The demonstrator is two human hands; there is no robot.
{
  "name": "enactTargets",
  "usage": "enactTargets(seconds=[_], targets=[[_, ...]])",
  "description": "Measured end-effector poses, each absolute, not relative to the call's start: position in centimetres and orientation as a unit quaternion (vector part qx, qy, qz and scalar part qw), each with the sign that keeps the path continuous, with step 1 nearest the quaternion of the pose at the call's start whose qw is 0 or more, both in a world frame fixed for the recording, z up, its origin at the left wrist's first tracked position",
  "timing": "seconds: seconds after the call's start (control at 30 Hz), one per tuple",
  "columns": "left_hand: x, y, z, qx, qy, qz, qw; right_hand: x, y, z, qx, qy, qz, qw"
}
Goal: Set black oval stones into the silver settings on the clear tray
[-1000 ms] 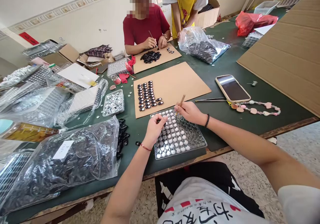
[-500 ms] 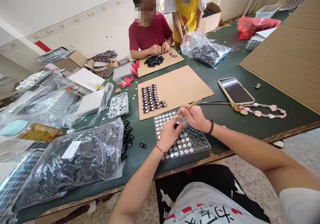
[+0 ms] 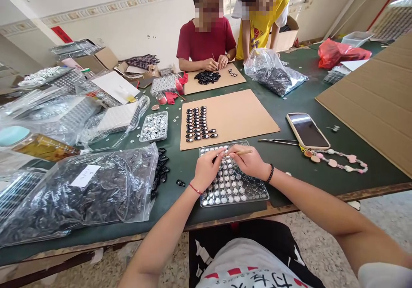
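Note:
My right hand [image 3: 248, 161] pinches a slim wooden stick [image 3: 245, 151], its tip pointing left at my left hand. My left hand [image 3: 207, 165] is closed, thumb against fingertips; whatever it holds is hidden. The two hands nearly meet over a clear plastic tray [image 3: 234, 198] of round cups, many filled with white-silver discs, those at the right without discs. Beyond it, a cardboard sheet [image 3: 238, 116] carries rows of black oval pieces [image 3: 196, 122] with pale inlays. One loose black piece [image 3: 180, 183] lies left of the tray.
A bag of black pieces [image 3: 96, 193] fills the left, near a box of silver discs [image 3: 154, 126]. Tweezers [image 3: 278, 141] and a phone [image 3: 308, 130] lie to the right, before a large cardboard panel [image 3: 373, 95]. Across the table, two people [image 3: 207, 43] are present, one working with black pieces.
My view has shifted slightly. My hands have come closer together, and the stick has swung from slanting upward to nearly level. The dark bit at my left thumb no longer shows.

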State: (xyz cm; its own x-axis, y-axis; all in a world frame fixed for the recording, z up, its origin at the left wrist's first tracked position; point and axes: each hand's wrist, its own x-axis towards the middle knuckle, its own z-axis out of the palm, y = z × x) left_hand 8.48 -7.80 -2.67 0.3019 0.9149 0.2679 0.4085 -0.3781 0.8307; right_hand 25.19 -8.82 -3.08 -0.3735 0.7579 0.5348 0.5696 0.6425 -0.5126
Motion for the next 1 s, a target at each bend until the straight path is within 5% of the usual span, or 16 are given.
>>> enactTargets(seconds=[0.3,0.53,0.8,1.0], targets=[[8.1,-7.1,-2.6,0.765,0.511,0.298,0.256,24.9,-8.9,-3.2,-0.422,-0.819,0.112,0.371],[7.0,-6.0,-2.2,0.667,0.54,0.346,0.379,25.0,-8.8,-2.9,-0.494,-0.741,0.121,0.439],[8.1,-6.7,-2.4,0.588,0.463,0.363,0.555,24.2,-8.9,-3.0,-0.481,-0.623,0.311,0.533],[7.8,-6.5,-1.6,0.642,0.475,0.369,0.476,24.0,-9.1,-2.5,-0.471,-0.58,0.35,0.565]])
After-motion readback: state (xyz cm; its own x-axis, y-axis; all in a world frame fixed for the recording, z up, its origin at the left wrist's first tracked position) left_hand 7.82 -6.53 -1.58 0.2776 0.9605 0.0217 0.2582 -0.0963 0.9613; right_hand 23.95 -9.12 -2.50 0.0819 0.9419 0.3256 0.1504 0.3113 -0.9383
